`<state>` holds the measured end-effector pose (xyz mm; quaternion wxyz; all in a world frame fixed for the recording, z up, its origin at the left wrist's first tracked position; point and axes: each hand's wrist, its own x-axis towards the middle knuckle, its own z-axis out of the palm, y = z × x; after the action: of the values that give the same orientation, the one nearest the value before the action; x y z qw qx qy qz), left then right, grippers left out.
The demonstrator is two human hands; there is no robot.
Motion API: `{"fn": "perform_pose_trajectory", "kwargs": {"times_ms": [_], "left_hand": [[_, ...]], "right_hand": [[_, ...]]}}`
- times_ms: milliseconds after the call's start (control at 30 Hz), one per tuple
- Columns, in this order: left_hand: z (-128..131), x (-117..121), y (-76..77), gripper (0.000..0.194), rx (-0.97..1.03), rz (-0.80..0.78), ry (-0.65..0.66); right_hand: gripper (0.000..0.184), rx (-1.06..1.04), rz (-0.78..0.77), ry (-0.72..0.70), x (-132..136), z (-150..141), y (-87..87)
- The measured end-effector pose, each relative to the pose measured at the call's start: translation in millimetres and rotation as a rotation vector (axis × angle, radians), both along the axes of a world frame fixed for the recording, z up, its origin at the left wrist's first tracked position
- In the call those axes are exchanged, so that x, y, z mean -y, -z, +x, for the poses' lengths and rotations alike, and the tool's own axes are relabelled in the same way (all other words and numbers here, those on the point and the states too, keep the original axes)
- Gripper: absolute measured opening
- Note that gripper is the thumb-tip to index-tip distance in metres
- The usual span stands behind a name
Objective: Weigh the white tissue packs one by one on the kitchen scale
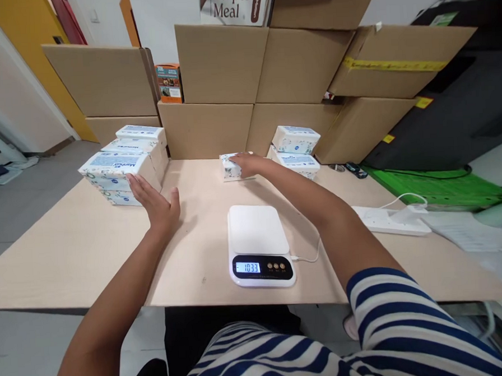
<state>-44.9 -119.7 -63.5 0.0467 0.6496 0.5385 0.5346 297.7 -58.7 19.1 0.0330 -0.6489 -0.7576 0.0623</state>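
My right hand reaches across the table to a white tissue pack, with its fingers over the top and near side. The pack is partly hidden by the hand. My left hand has its fingers stretched out and thumb apart, with the fingertips at the right side of a stack of tissue packs; whether they touch it I cannot tell. Between my arms lies a white kitchen scale with a bare plate and a lit display showing the digits 1033. At the back right is a smaller pile of tissue packs.
Cardboard boxes form a wall along the table's back edge. A small orange box sits on them. To the right are a white power strip, a green plastic surface and the scale's white cable.
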Motion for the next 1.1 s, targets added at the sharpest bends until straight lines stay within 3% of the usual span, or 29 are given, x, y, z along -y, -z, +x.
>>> {"fn": "perform_pose_trajectory", "kwargs": {"times_ms": [233, 300, 400, 467, 700, 800, 900, 1000, 1100], "left_hand": [[-8, -11, 2.4, 0.129, -0.007, -0.024, -0.026], [-9, -11, 1.6, 0.127, -0.009, -0.032, -0.048], [-8, -10, -1.4, 0.123, -0.019, -0.049, -0.079], [-8, -9, -3.5, 0.121, -0.031, -0.070, -0.084], [-2, -1, -8.3, 0.119, -0.066, -0.087, -0.031], [2, 1, -10.5, 0.119, -0.071, -0.081, -0.040], [4, -1, -11.1, 0.123, -0.042, -0.094, -0.066], [6, -5, -10.8, 0.119, 0.033, -0.124, -0.106], [9, -2, -13.9, 0.106, 0.103, -0.154, -0.117]], "right_hand": [[0.114, 0.012, -0.060, 0.083, -37, 23, -11.0], [0.099, -0.006, -0.051, 0.090, -42, 23, -6.6], [0.058, -0.027, 0.001, 0.113, -42, 20, 3.5], [0.050, -0.046, 0.048, 0.136, -38, 17, 8.5], [0.128, -0.096, 0.068, 0.164, -19, 40, -3.2], [0.142, -0.128, 0.157, 0.050, 15, 61, -15.0], [0.139, -0.183, 0.229, -0.084, 78, 71, -27.1], [0.138, -0.215, 0.181, -0.149, 150, 65, -32.9], [0.141, -0.233, 0.063, -0.171, 203, 53, -27.9]]}}
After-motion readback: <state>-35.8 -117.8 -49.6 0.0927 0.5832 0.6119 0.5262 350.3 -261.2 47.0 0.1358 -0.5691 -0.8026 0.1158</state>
